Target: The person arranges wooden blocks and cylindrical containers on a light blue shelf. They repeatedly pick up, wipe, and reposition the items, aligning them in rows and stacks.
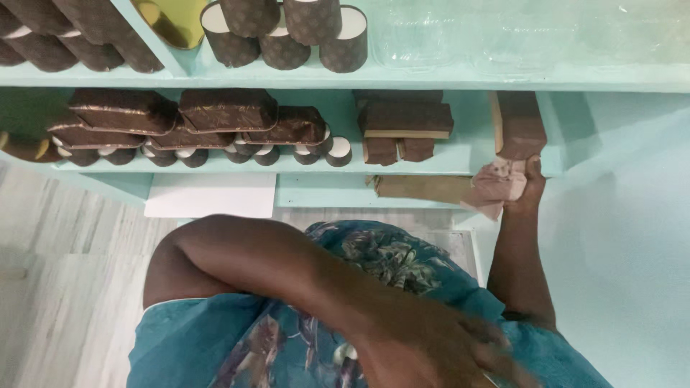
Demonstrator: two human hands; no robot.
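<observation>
Right hand (530,188) fingers bunched round a crumpled pinkish cloth (496,183), pressed at the front edge of the middle shelf (431,167), right end, touching an upright brown box (519,123). Left hand (424,345) sits low against the blue patterned garment (388,266), blurred; can't tell its finger state, nothing visibly held. Looks like wiping has only reached this right corner; rest of the shelf untouched, judging by position. Stock: glossy wrapped brown slabs (226,109), brown cylinders (287,29) with white ends on the shelf above, matte mint-painted boards.
</observation>
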